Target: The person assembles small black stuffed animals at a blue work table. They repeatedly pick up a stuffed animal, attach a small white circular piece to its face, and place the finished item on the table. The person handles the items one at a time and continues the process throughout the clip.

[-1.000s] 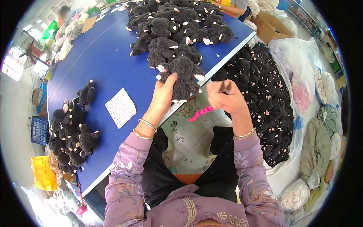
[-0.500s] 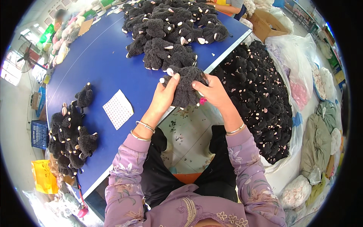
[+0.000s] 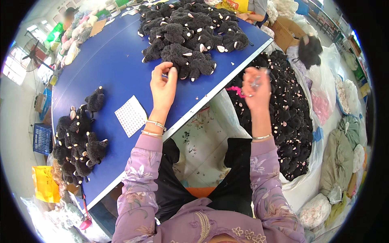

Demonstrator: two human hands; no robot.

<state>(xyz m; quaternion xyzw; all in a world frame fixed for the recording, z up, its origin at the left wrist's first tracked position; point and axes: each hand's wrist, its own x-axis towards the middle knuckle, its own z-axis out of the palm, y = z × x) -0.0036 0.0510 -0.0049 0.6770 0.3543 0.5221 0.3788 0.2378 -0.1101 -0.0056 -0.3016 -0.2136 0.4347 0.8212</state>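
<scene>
My left hand is at the near edge of a heap of black plush toys on the blue table. Its curled fingers and thumb pinch the lower edge of one black plush toy. Over the sack on the right, my right hand is blurred, its fingers closed around a small silvery metal tool, whose exact kind is smeared. A pink coiled cord hangs beside that hand. Farther right, a blurred black plush toy is in mid-air, touched by neither hand.
A large white sack full of black plush toys stands right of the table. A smaller toy group and a printed sheet lie on the left. Across the table is another person's arm; a cardboard box stands beyond the sack.
The plush toy held between both hands has been let go and is airborne at the right. My right hand has moved right over the sack; my left has moved up to the heap.
</scene>
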